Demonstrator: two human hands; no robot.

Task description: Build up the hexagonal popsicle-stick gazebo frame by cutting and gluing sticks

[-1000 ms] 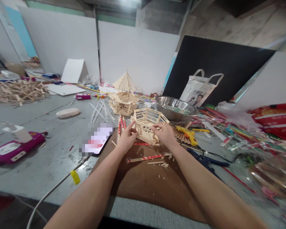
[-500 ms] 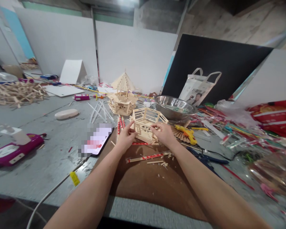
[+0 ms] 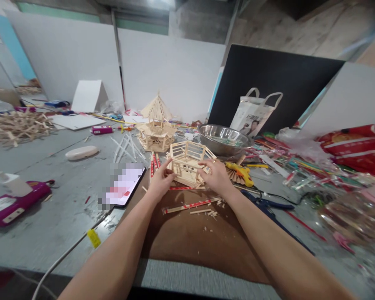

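Here, in the head view, both hands work at the far edge of a brown board (image 3: 193,237) laid on a grey table (image 3: 59,216).

1. Left hand (image 3: 158,183): thumb and forefinger are closed on the near left corner of the stick frame (image 3: 189,160).
2. Right hand (image 3: 217,177): the fingers are curled over the near right rail of the same frame and grip it from above.
3. Stick frame: it sits upright on the board's far edge, between the two hands, just in front of a steel bowl (image 3: 225,139).

State of the work, as judged from this view:
- Done: the frame has a floor, uprights and a closed top rail.
- Left: it carries no roof. The finished pavilion (image 3: 156,125) behind it has a second tier and a pointed roof, so the frame appears to be roughly at the lower-storey stage.
- Whether any joint is freshly glued cannot be told.

Surroundings:
- A yellow glue gun (image 3: 239,171) lies just right of the right hand.
- A wrapped stick (image 3: 190,205) and short offcuts lie on the board near the wrists.
- A phone (image 3: 125,189) lies left of the board.
- A heap of sticks (image 3: 15,127) lies at far left, well apart.
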